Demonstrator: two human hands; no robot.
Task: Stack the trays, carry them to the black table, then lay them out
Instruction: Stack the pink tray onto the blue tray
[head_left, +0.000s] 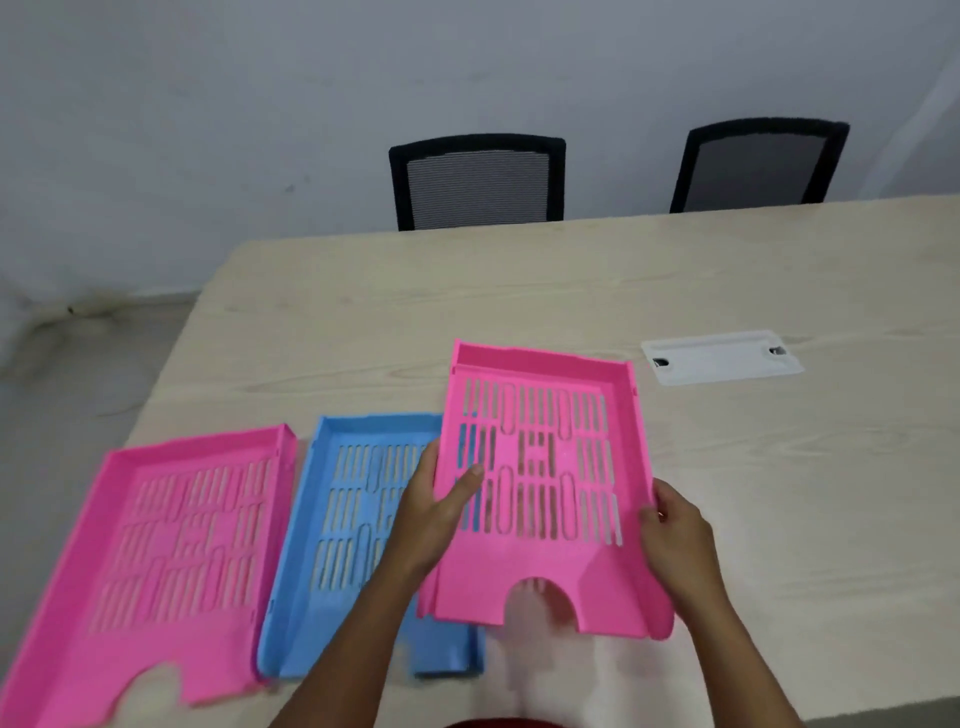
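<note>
A pink slotted tray (545, 483) is lifted off the light wooden table, tilted, its left edge overlapping a blue tray. My left hand (436, 509) grips its left side with the thumb on top. My right hand (675, 535) grips its right side. The blue tray (353, 525) lies flat on the table in the middle, partly hidden by my left arm and the held tray. A second pink tray (171, 561) lies flat at the left, close beside the blue one.
The light wooden table (779, 519) stretches to the right and back. A white cable cover plate (722, 357) is set into it at the right. Two black mesh chairs (478, 182) (758, 166) stand behind the far edge, against a pale wall.
</note>
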